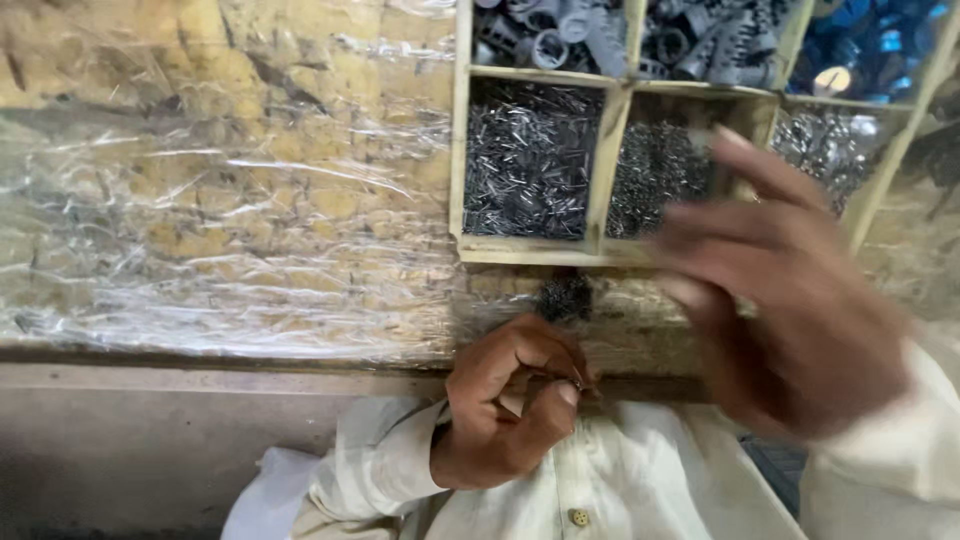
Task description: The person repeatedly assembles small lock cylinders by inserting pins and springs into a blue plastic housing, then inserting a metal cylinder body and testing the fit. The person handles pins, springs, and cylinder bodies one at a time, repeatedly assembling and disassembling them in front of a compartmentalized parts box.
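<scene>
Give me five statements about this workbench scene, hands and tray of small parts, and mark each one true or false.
1. The left hand pinches a small metal piece between thumb and fingers. True.
2. The right hand rests flat on the bench. False: it is raised and blurred, in front of the wooden tray.
3. The tray's lower compartments hold thin metal pins. True.
4. The blue parts lie in the tray's upper left compartment. False: they are at the upper right; grey ring-like parts fill the upper left.
5. Clear plastic sheeting covers the bench surface. True.
</scene>
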